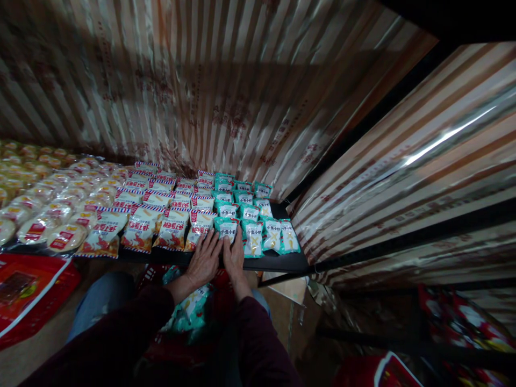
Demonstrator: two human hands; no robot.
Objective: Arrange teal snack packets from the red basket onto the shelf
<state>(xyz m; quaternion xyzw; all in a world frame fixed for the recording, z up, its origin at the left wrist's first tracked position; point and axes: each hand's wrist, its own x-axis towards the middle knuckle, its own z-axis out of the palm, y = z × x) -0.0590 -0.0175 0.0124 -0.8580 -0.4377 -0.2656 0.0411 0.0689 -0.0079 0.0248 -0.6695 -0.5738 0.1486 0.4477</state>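
Note:
My left hand (205,258) lies flat with fingers stretched out on the front edge of a black shelf (282,262), its fingertips touching a red-and-white striped snack packet (198,227). My right hand (234,252) rests beside it, fingers extended and pressed on a teal snack packet (226,228) in the front row. Several more teal packets (262,226) lie in rows to the right, and striped packets (141,226) fill the middle of the shelf. More teal packets (189,309) sit in a red basket on my lap.
Round wrapped biscuits (48,209) cover the shelf's left part. Striped foil sheeting (226,91) hangs behind and to the right. A red bag (28,293) lies at lower left. Black shelf bars (403,242) cross on the right, with red packets (463,317) below.

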